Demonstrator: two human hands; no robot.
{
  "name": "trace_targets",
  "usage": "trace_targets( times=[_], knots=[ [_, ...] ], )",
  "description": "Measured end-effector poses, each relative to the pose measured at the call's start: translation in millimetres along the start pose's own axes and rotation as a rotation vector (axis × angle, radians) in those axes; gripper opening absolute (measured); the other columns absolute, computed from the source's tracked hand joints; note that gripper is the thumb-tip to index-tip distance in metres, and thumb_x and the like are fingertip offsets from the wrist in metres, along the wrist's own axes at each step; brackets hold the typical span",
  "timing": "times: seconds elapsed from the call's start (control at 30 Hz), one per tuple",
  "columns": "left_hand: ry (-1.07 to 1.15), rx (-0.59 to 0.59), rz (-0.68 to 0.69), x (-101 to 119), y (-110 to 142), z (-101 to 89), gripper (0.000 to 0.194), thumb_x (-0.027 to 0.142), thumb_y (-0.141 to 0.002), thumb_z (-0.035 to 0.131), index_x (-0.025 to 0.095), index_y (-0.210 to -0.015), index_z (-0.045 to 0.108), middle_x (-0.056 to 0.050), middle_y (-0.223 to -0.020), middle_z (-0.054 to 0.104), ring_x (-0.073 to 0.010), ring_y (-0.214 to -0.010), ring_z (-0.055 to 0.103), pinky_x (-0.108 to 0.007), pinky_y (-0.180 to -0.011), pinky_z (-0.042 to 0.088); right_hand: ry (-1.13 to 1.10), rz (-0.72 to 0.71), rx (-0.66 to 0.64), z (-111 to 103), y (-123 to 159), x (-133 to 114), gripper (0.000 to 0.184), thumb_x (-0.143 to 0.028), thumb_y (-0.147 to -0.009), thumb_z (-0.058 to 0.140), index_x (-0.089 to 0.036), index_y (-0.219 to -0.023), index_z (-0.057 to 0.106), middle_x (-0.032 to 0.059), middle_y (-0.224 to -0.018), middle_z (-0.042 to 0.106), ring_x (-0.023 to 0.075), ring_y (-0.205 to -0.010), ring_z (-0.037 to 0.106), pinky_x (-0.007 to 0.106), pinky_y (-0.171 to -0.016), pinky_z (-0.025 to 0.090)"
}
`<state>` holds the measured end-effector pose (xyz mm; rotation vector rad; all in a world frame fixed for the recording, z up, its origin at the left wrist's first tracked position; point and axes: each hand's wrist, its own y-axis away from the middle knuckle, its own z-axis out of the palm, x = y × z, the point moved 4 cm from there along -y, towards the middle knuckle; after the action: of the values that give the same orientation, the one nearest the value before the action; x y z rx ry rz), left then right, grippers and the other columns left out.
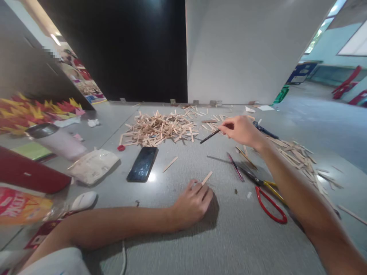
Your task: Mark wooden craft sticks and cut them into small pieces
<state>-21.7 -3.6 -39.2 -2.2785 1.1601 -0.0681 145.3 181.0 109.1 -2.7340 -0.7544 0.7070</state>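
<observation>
My left hand (192, 204) rests low over the grey table, fingers curled, with a short flat wooden stick (207, 178) sticking up from between them. Farther off to the right, my right hand (240, 130) pinches the end of a thin black pen (210, 136), whose other end points down and left toward the table. Beyond it lies a heap of short wooden sticks (160, 128). One loose stick (170, 164) is left of my left hand. Below my right wrist are a purple-pink pen (235, 167) and scissors (271, 206) with red and yellow handles.
A phone (142, 164) lies left of centre, near a white packet (94, 166), a tumbler on its side (57, 141) and a white mouse (84, 201). More sticks (299, 156) spread at right. Folded paper pieces (34, 110) fill the far left. Black and white panels (241, 49) stand behind.
</observation>
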Motion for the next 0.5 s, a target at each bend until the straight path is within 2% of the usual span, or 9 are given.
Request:
trace_targets(
  times=[0.2, 0.4, 0.5],
  knots=[
    [0.007, 0.042, 0.042, 2.5, -1.0, -2.7, 0.018, 0.011, -0.106, 0.054, 0.006, -0.115, 0.068, -0.012, -0.097, 0.076, -0.0251, -0.089, 0.07, -0.043, -0.094, 0.049, -0.113, -0.012, -0.054, -2.8, 6.3, -15.4, 0.036, -0.036, -0.097, 0.06, -0.02, -0.065, 0.064, 0.0011, -0.056, 0.064, 0.0157, -0.053, 0.059, 0.032, -0.061, 0.042],
    [0.04, 0.061, 0.075, 3.6, -3.1, -7.6, 0.015, 0.011, -0.105, 0.056, 0.007, -0.107, 0.07, -0.01, -0.097, 0.075, -0.0251, -0.09, 0.07, -0.043, -0.097, 0.049, -0.265, -0.086, -0.133, -9.1, 16.7, -31.4, 0.037, -0.046, -0.097, 0.061, -0.019, -0.074, 0.069, 0.0014, -0.061, 0.066, 0.0156, -0.055, 0.06, 0.031, -0.062, 0.044],
    [0.036, 0.049, 0.078, 3.9, -1.7, -6.9, 0.015, 0.011, -0.106, 0.056, 0.007, -0.109, 0.07, -0.011, -0.102, 0.076, -0.0253, -0.095, 0.07, -0.043, -0.101, 0.049, -0.233, -0.123, -0.118, -9.8, 19.8, -36.3, 0.032, -0.042, -0.099, 0.062, -0.018, -0.081, 0.074, 0.0027, -0.068, 0.071, 0.0153, -0.056, 0.062, 0.031, -0.064, 0.046]
  ],
)
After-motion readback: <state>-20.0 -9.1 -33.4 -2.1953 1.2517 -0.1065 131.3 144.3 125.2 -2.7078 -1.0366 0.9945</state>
